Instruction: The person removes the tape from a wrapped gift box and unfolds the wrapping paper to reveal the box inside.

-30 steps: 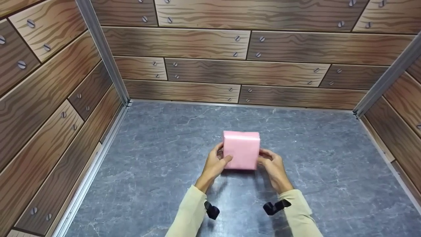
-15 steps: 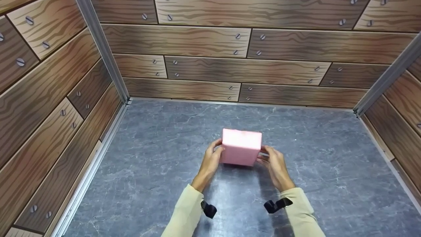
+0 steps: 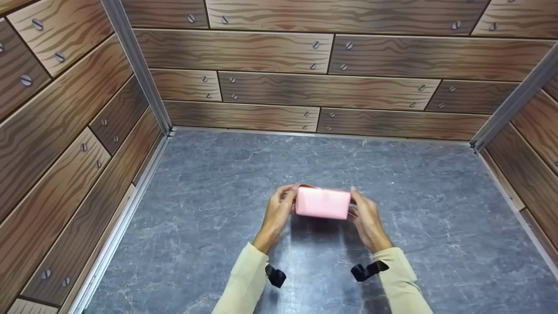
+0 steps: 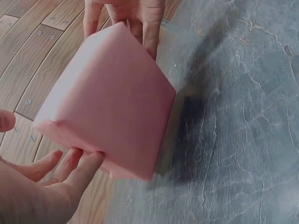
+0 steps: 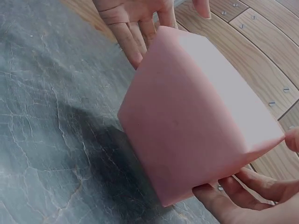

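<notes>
A pink box (image 3: 322, 203) with smooth, paper-like sides is held between both hands in the middle of the head view. It is tilted, and a dark shadow lies on the floor beneath it. My left hand (image 3: 275, 213) holds the box's left side; in the left wrist view its fingertips (image 4: 96, 157) press the side close to a fold, with the thumb standing off at the frame's edge. On the opposite side my right hand (image 3: 368, 220) grips the box, its fingers (image 5: 210, 196) under the near edge and thumb (image 5: 292, 138) at the corner.
Grey marbled floor (image 3: 209, 209) spreads around the hands. Wood-plank-patterned walls rise at the back (image 3: 270, 87), left (image 3: 65, 174) and right, joined by metal corner posts (image 3: 141, 74). Each sleeve carries a black wrist device (image 3: 276, 276).
The box has been turned between the hands: its broad front face has swung out of the head view and a narrower, brighter face shows. The left thumb has shifted off the front to the side.
</notes>
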`<state>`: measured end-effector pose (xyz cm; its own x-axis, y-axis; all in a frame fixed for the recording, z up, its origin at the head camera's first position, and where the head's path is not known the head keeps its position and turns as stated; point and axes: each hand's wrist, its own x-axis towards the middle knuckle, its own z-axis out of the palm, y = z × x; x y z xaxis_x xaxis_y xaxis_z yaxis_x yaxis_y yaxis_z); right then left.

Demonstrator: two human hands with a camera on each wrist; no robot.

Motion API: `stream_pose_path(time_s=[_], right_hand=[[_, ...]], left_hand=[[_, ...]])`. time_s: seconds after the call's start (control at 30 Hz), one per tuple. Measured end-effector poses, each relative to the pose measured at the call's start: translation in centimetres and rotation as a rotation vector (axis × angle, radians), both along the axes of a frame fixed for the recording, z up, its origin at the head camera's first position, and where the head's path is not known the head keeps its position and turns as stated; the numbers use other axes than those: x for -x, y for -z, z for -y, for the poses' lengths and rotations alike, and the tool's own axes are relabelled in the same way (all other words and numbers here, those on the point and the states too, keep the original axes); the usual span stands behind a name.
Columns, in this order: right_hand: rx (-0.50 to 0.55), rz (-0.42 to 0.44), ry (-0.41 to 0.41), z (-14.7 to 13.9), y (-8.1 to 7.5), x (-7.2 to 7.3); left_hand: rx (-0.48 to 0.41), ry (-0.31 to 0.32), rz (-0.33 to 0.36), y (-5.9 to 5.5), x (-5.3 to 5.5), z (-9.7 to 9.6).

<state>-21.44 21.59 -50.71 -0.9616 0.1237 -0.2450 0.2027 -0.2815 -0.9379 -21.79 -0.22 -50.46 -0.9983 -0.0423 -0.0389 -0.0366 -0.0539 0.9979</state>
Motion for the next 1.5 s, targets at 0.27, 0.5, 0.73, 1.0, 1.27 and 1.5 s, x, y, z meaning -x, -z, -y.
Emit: stream_pose_path(time_s=[0.27,0.5,0.73,1.0,1.27,1.5], right_hand=[[-0.026,0.001,-0.052,0.1,0.6,0.0],[-0.041,0.000,0.010,0.3,1.7,-0.1],[-0.066,-0.024,0.037,0.7,2.9,-0.7],[-0.151,-0.033,0.050,0.8,4.0,-1.0],[-0.236,-0.058,0.031,0.7,4.1,-1.2],[-0.590,-0.222,0.007,0.5,3.6,-1.4]], left_hand=[[0.137,-0.042,0.011,0.6,-0.2,0.0],[0.239,-0.094,-0.015,1.4,-0.1,-0.2],[0.253,-0.086,-0.033,2.5,-0.3,0.1],[0.224,-0.029,-0.057,3.8,-0.8,0.2],[0.439,0.022,-0.128,3.8,-1.2,0.1],[0.968,0.061,-0.453,2.2,-1.4,-0.6]])
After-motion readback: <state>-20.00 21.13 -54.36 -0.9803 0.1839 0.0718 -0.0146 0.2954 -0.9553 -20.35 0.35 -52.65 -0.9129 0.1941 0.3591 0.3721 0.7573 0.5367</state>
